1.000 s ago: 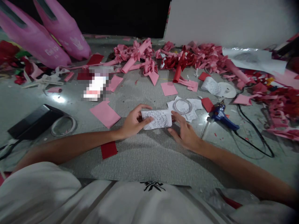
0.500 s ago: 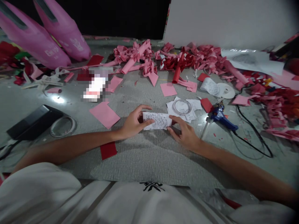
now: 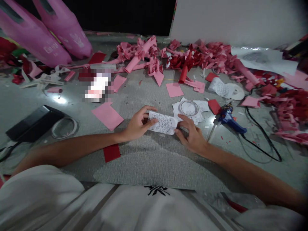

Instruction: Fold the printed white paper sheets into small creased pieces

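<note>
A curled piece of white paper printed with dark line drawings [image 3: 162, 123] is held above the grey cloth-textured surface. My left hand [image 3: 141, 123] is closed on its left end, thumb across the front and fingers behind. At the other end, my right hand [image 3: 192, 134] has its thumb and curled fingers around the right edge, which bends into a rounded opening. Just beyond my right hand, a tape roll [image 3: 189, 108] lies on printed paper pieces [image 3: 202, 106]. A dark red square [image 3: 112, 153] lies below my left forearm, and a pink sheet [image 3: 108, 116] beyond it.
Pink and red paper shapes [image 3: 139, 59] are heaped along the back. To the right lies a blue glue gun [image 3: 232, 122] with a black cord. A black box [image 3: 33, 123] and another tape roll [image 3: 64, 127] are at left, with pink plastic bottles [image 3: 69, 29] behind.
The printed paper has tilted slightly, its right end curling open more. My right fingers have shifted a little along that end. The whole view has moved slightly.
</note>
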The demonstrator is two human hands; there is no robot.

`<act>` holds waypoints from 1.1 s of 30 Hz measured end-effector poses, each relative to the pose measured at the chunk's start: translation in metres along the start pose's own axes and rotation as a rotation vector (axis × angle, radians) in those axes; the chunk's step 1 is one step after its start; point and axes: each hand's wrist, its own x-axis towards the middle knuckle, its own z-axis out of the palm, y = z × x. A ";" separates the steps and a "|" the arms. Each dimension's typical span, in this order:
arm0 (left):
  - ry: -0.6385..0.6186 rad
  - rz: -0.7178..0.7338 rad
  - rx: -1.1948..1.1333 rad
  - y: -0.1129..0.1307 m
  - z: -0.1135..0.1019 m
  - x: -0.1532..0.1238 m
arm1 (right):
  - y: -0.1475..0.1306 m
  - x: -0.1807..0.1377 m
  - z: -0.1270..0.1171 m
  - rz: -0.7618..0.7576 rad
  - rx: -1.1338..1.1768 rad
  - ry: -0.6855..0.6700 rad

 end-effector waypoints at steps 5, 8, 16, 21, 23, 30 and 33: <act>0.004 0.000 -0.008 0.001 -0.001 0.000 | 0.002 0.000 0.001 -0.029 -0.004 -0.025; 0.003 -0.007 0.000 0.000 -0.001 0.001 | 0.004 0.000 0.001 -0.006 -0.020 -0.021; -0.107 0.068 0.091 0.000 -0.001 0.001 | -0.005 0.002 0.001 0.183 0.190 -0.009; -0.108 -0.029 -0.036 0.001 -0.001 0.003 | -0.014 0.006 0.008 0.396 0.459 0.097; -0.121 -0.053 -0.058 0.001 -0.001 0.004 | -0.014 0.009 0.008 0.402 0.471 0.150; -0.200 0.043 0.004 -0.001 0.000 0.005 | -0.017 0.021 0.005 0.448 0.474 0.050; -0.237 -0.033 -0.035 0.001 0.000 0.005 | -0.014 0.023 0.008 0.481 0.489 0.079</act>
